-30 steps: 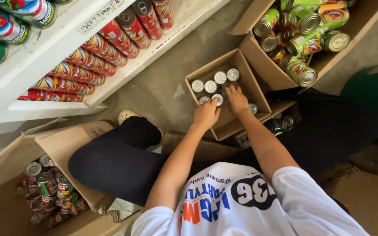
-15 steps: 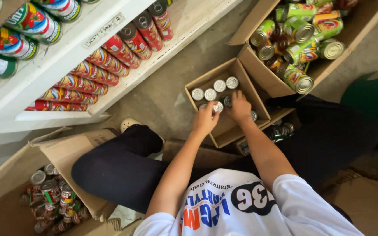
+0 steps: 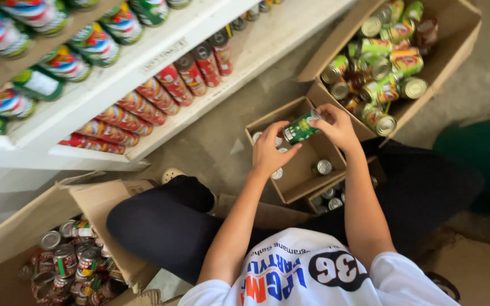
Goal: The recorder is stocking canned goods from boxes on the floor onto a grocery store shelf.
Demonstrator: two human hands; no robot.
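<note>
Both hands, left (image 3: pixel 270 152) and right (image 3: pixel 338 127), clasp one green can (image 3: pixel 300 128) above the small box (image 3: pixel 296 181) (three cardboard boxes around).

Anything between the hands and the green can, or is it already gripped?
Nothing in between: left hand and right hand both grip the green can, lifted and tilted above the small open cardboard box.

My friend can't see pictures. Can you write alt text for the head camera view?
Seen from above, a seated person's left hand and right hand hold a green can over a small cardboard box. More boxes of cans and a shelf of red cans surround them.
</note>
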